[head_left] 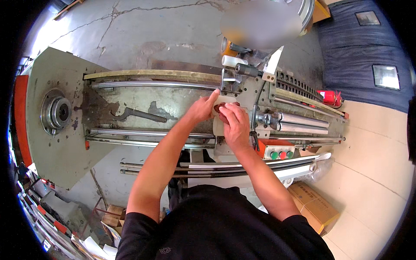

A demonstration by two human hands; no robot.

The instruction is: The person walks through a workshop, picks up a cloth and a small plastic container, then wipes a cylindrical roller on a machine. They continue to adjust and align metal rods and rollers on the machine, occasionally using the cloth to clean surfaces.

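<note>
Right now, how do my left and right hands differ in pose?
- The left hand points one digit up and to the right; the right hand has its fingers bent over a reddish-brown item.
- The left hand is on the item's left; the right hand reaches it from the right and below.

Shared: both are bare, close together, above the machine. The left hand's grip can't be made out.

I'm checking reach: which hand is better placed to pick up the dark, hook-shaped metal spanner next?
Probably left: the left hand is nearer the spanner; the right hand is farther right.
</note>
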